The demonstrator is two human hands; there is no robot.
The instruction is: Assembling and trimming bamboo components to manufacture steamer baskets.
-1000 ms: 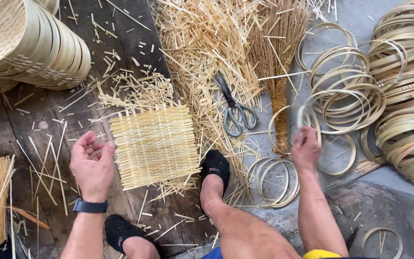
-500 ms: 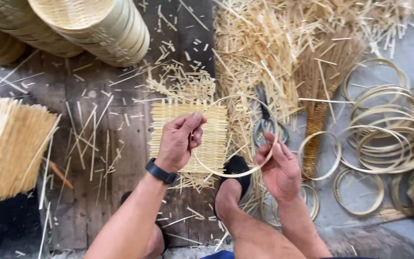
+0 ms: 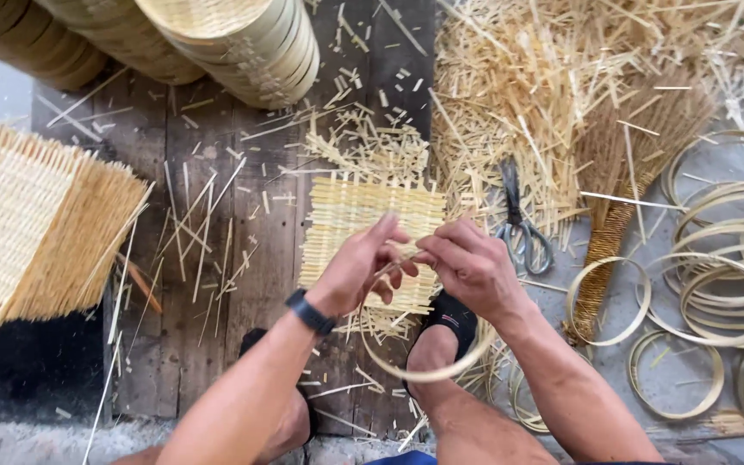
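- Since half a second ago, our right hand (image 3: 467, 263) has risen to meet our left hand (image 3: 363, 263) above the woven mat (image 3: 346, 215).
- Both hands pinch the bamboo hoop (image 3: 428, 372), which loops down over our foot (image 3: 441, 331).
- Scissors (image 3: 523, 232) lie just right.

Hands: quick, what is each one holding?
Left hand: closed, pinching the bamboo ring.
Right hand: closed, gripping the same ring.

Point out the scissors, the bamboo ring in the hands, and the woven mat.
scissors (image 3: 518, 226): head view, on the pivot above the handles.
bamboo ring (image 3: 428, 375): head view, on its lower arc.
woven mat (image 3: 350, 211): head view, on its upper left part.
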